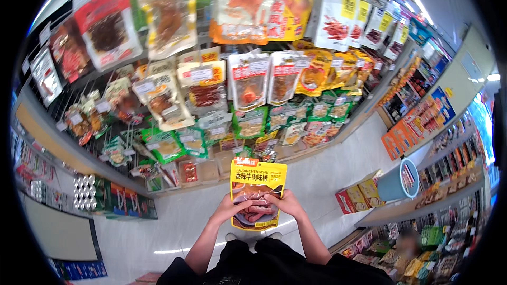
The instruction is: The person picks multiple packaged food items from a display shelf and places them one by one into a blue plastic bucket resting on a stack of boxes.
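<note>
A yellow snack pouch (259,176) with a clear window is held upright in front of my body. Reddish-brown meat sticks show through its front. My left hand (227,208) grips the left edge, thumb laid across the window. On the opposite edge, my right hand (290,204) pinches the pouch with its thumb on the front; the fingers of both hands are hidden behind it. Beyond the pouch stands a rack of hanging packaged meats, with white-and-red pouches (248,81), green packets (249,122) and a brown-meat pouch (202,91) nearest.
Pale floor tiles (170,213) lie around my feet. To the right, a light-blue bucket (390,184) stands beside yellow-and-red cartons (358,194). Stacked cans (84,192) and a green drink carton (119,200) sit at the left. More snack packets (416,265) fill a shelf at lower right.
</note>
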A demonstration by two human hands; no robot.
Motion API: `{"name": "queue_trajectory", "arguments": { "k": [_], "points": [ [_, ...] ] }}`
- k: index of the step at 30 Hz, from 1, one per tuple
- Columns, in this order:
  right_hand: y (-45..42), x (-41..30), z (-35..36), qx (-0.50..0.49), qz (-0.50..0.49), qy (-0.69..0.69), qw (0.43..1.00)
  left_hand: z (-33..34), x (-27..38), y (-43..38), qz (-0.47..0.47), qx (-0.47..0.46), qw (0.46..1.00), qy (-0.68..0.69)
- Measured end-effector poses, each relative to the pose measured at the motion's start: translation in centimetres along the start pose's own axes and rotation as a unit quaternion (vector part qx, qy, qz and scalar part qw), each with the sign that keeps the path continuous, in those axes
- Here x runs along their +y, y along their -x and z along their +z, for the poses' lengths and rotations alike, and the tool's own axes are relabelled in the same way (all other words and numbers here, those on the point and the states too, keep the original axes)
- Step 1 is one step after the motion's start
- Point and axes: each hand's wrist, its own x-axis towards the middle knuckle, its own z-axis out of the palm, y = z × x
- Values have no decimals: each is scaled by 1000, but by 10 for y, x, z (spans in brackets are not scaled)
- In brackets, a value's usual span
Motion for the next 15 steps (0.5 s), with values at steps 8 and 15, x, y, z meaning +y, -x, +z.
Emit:
{"name": "queue_trajectory", "arguments": {
  "k": [8, 15],
  "points": [
    [84, -24, -88, 170, 8, 44, 984, 87, 40, -55, -22, -157, 987, -31],
    [161, 13, -180, 288, 44, -9, 957, 214, 39, -102, 12, -282, 955, -92]
  ]
}}
